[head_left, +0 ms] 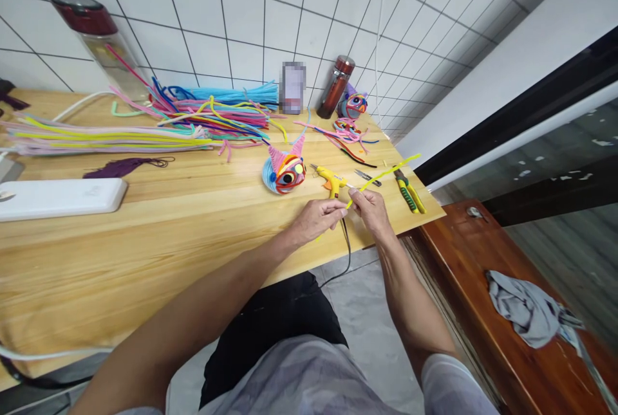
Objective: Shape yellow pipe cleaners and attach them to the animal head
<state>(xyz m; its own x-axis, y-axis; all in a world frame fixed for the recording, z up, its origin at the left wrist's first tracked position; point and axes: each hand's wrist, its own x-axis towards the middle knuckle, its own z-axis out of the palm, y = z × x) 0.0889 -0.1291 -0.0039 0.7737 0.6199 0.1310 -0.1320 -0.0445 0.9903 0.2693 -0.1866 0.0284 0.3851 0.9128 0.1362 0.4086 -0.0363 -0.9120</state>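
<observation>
Yellow pipe cleaner [386, 174], slender and nearly straight

- Stem [386, 172], 3 o'clock from the view's centre: fuzzy, matt
- Glue gun [335, 183], 3 o'clock: smooth plastic
- Table [145, 260], 8 o'clock: pale grained wood, smooth, faint sheen
- Tiles [309, 22], 12 o'clock: smooth, glossy
- Flask [334, 90], 1 o'clock: glossy, metallic-looking
- White box [67, 199], 9 o'clock: smooth plastic
- Rag [521, 309], 4 o'clock: matt, crumpled cloth
- Bench [521, 367], 4 o'clock: glossy wood
</observation>
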